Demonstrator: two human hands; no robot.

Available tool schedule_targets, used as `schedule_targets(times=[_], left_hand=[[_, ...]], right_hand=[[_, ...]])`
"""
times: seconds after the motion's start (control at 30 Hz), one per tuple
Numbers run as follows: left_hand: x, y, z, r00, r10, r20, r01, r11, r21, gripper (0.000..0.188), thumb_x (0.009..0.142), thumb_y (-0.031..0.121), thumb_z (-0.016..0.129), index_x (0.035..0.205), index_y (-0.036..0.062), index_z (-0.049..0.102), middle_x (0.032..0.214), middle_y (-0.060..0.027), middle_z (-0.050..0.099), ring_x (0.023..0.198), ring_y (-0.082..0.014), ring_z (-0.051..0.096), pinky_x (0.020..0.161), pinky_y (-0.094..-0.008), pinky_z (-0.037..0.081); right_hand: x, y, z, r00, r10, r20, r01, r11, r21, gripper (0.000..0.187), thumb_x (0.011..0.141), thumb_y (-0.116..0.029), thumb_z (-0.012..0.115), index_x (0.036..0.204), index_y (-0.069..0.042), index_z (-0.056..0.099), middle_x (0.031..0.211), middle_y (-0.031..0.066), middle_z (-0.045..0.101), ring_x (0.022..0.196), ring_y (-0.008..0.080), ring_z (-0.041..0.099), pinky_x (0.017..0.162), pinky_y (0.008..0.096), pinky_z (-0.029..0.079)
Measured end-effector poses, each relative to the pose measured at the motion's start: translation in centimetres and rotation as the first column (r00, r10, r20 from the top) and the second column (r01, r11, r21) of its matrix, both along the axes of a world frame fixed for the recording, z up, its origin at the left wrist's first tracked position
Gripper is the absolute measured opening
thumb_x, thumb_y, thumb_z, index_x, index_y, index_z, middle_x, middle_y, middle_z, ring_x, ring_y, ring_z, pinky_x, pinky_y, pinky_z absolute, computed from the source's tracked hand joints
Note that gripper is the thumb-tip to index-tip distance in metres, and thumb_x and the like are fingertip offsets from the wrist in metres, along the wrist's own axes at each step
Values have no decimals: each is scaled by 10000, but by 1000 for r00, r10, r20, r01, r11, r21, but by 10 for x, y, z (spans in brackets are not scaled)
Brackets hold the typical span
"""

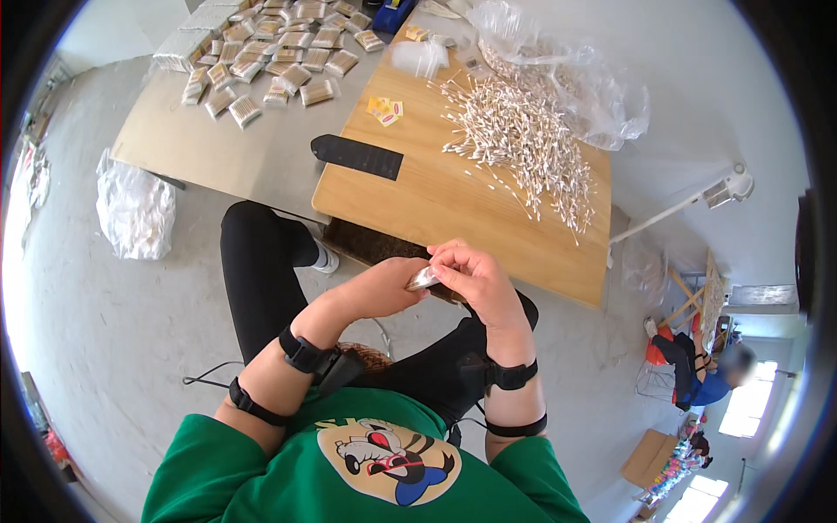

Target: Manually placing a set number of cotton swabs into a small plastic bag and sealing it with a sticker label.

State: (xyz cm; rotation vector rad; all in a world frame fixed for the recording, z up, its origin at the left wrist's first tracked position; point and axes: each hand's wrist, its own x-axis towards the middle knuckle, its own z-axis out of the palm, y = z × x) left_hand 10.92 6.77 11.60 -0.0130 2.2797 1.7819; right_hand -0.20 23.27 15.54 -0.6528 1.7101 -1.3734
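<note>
My left hand [388,285] is closed around a small packet of cotton swabs [422,279], held above my lap just off the table's near edge. It is shiny, pale and partly hidden by my fingers. My right hand [475,277] pinches the packet's right end with thumb and fingers. Beyond my hands, a big heap of loose cotton swabs [527,131] lies on the wooden board [418,209]. Small yellow and white cards [384,111] and clear plastic bags [420,59] rest near the board's far left. A flat black strip [357,157] juts over its left edge.
Many filled swab packets [288,57] are piled on the metal-grey table [200,139] at far left. A large clear bag [602,96] lies behind the heap. A white plastic sack [135,209] stands on the floor at left. Another person [697,370] sits at far right.
</note>
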Motion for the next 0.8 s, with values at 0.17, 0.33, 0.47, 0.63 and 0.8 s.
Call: schedule_targets(times=[0.17, 0.33, 0.47, 0.63, 0.8], left_hand=[[3, 3, -5, 981, 105, -162, -128, 982, -136, 236, 809, 43, 620, 1042, 18, 591, 1001, -193, 654, 995, -400, 607, 837, -458, 486], [3, 5, -11, 978, 99, -182, -144, 957, -251, 257, 781, 10, 614, 1036, 11, 584, 996, -190, 648, 996, -395, 605, 841, -471, 486], [2, 4, -3, 989, 70, -129, -107, 946, -306, 263, 791, -1, 624, 1050, 11, 580, 1018, -192, 650, 1014, -396, 604, 850, -455, 488], [3, 1, -12, 976, 108, -188, -156, 951, -267, 320, 776, -18, 599, 1094, 11, 595, 1030, -196, 653, 1029, -398, 605, 874, -465, 490], [3, -7, -5, 967, 143, -211, -179, 971, -161, 317, 824, 14, 614, 1141, 8, 600, 1052, -200, 661, 1013, -379, 622, 879, -423, 498]], right_hand=[[-6, 3, 1, 995, 88, 42, -89, 996, 3, 42, 878, -14, 665, 883, 25, 681, 1151, 97, 576, 1153, 186, 535, 942, 301, 432], [-8, 5, 1, 982, 167, -92, -165, 986, 26, 41, 840, -1, 698, 877, 0, 680, 1143, 83, 580, 1234, 255, 512, 973, 347, 426], [-7, 4, 2, 937, 221, -270, -213, 975, 57, 44, 839, -14, 706, 857, -20, 667, 1128, 78, 583, 1292, 297, 474, 1019, 394, 395], [-1, 4, -4, 952, 131, -277, -132, 991, 16, 44, 848, -6, 690, 858, -22, 650, 1121, 79, 562, 1322, 293, 445, 1047, 400, 371], [-8, 16, -10, 981, -124, -147, 102, 983, -150, 42, 875, 6, 657, 903, -21, 641, 1130, 65, 548, 1319, 269, 452, 1066, 393, 363]])
